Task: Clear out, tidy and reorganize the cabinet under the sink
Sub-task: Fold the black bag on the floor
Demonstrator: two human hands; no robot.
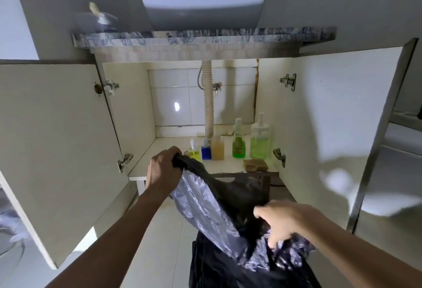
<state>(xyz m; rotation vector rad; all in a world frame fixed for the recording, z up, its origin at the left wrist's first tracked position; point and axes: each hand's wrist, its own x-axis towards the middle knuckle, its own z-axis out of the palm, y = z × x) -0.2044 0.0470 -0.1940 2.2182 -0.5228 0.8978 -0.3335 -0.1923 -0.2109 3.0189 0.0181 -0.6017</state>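
Both cabinet doors are standing wide open, the left door (57, 150) and the right door (338, 132) swung out to the sides. In front of the opening, a black bag (219, 214) is hanging between the two hands, stretched on a slant from upper left down to lower right, with its lower part trailing off the bottom edge of the view.

The left hand (163, 169) is gripping a bunched end of the bag, fingers curled round it, just at the front lip of the shelf (148, 164). The right hand (285, 221) is grasping the crumpled plastic lower down and nearer the camera (its fingertips are blurred, so the exact hold is hard to read).

On the shelf, toward the right, a row of bottles is standing upright: a small yellow pump bottle (194, 152), a blue bottle (206, 152), an amber bottle (217, 148), a green bottle (238, 140) and a taller green pump bottle (259, 138). A brown sponge (255, 165) is lying in front of the green ones, near the shelf edge. Behind the row, a ribbed drain hose (209, 102) is running down the tiled back wall, with a small valve (215, 86) just beside it.
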